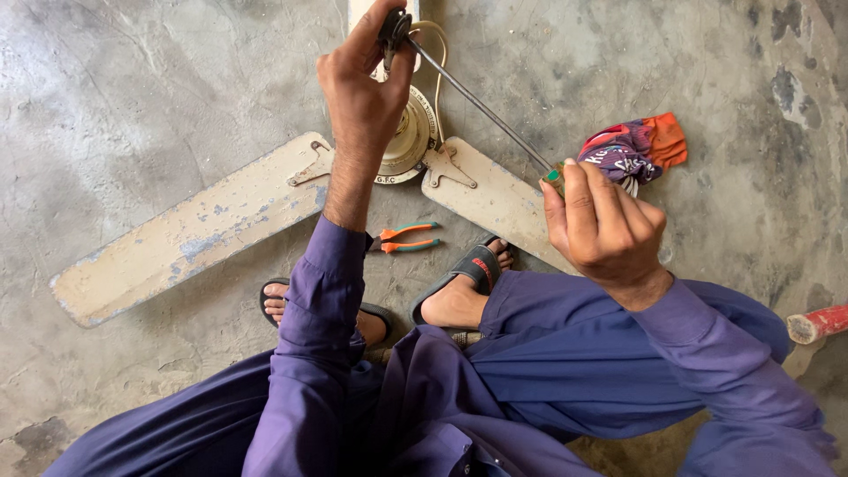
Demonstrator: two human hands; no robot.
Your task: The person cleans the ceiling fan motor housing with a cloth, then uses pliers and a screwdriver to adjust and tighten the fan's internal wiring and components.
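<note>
On the concrete floor [132, 79], a cream ceiling fan [408, 141] lies flat, its chipped left blade [185, 238] reaching far left. It looks heavy and rigid, best gripped at the metal hub rather than the thin blades. The left hand [367, 84] closes around a small dark part [394, 26] at the hub's far side. Orange-handled pliers [405, 238] lie near the sandalled feet. The right hand [605, 225] is closed on a green-handled screwdriver [481, 106], slim, stiff and light. A crumpled patterned cloth [634, 150] sits right.
</note>
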